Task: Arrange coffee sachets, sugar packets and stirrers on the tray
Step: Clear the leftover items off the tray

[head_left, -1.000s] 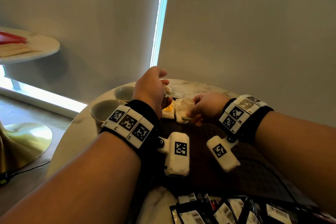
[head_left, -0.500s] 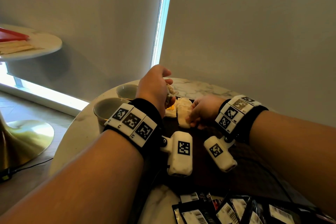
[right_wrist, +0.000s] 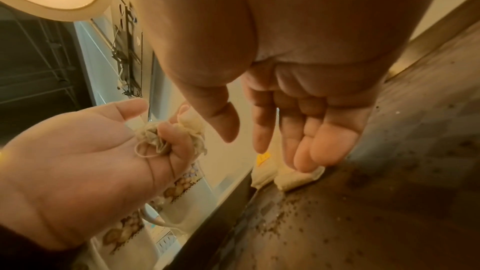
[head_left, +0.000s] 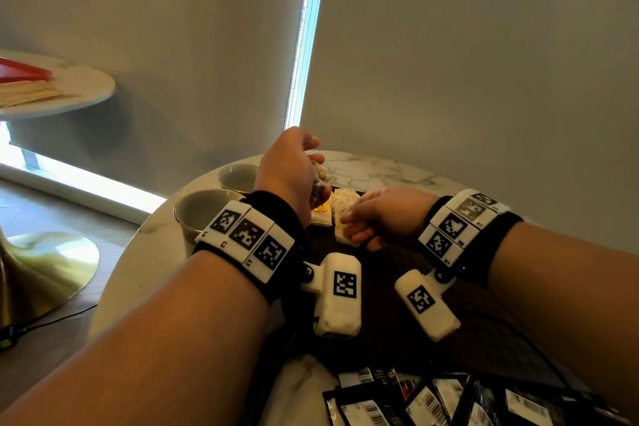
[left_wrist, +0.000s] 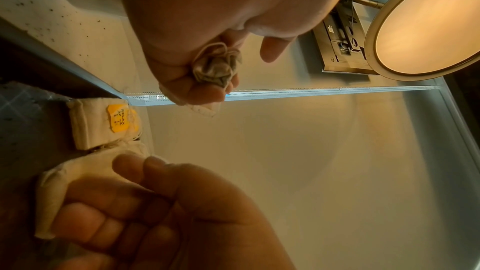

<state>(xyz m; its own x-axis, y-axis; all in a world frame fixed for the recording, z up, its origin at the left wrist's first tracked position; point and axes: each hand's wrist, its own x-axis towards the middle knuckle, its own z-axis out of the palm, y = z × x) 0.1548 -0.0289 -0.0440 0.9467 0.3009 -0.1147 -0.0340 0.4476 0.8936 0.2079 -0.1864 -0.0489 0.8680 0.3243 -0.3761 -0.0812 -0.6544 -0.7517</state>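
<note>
Since the earlier frames: right hand (head_left: pixel 383 214) has slid nearer and lower along the pale pouch it tends; left hand (head_left: pixel 294 173) has risen slightly, grip unchanged.

Item 1. Left hand, clenched round a crumpled cream cloth drawstring pouch (left_wrist: pixel 217 64). Held clear above the tray's far left corner, judged a reserve carried until the right hand is free to take it. Count: one.

Item 2. Right hand (right_wrist: pixel 306 130), released, fingers straight and relaxed, tips resting on a flat cream cloth pouch (head_left: pixel 345 228). Judged to be pressing it square beside its neighbour, not lifting it. Count: one.

Item 3. Flat cream cloth pouch with an orange label (left_wrist: pixel 103 122), lying on the tray just left of item 2, touching it. Count: one. Cloth pouches in all: three, two laid on the tray, one in hand.

Item 4. Dark brown textured rectangular tray (head_left: pixel 397 273), on the round white marble surface (head_left: pixel 373 173). Pouches sit at its far left corner, judged the start of a row. Count: one.

Item 5. Black foil coffee sachets with white barcode labels (head_left: pixel 432 401), overlapping in a loose heap at the near edge, not yet sorted. At least six show; the exact count cannot be told, since the frame cuts them off.

Item 6. Pale ceramic cups with gilt trim (head_left: pixel 204 214), on the surface left of the tray. Count: two.

Item 7. Wooden stirrers, as they seem (head_left: pixel 31 95), on a second round table far left. Count cannot be told.

Sugar packets: none identified with certainty.
</note>
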